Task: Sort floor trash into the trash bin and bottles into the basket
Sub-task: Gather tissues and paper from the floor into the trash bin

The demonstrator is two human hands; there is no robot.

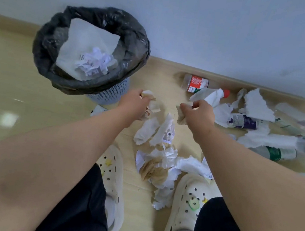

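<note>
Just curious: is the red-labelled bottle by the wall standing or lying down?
Lying down: the bottle rests on its side on the floor.

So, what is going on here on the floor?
A person is picking up scattered trash with both bare hands. The left hand grips a beige wad beside the trash bin, which already holds crumpled paper. The right hand pinches another scrap. More tissues lie between the shoes, and several plastic bottles lie near the wall. No basket is in view.
</note>
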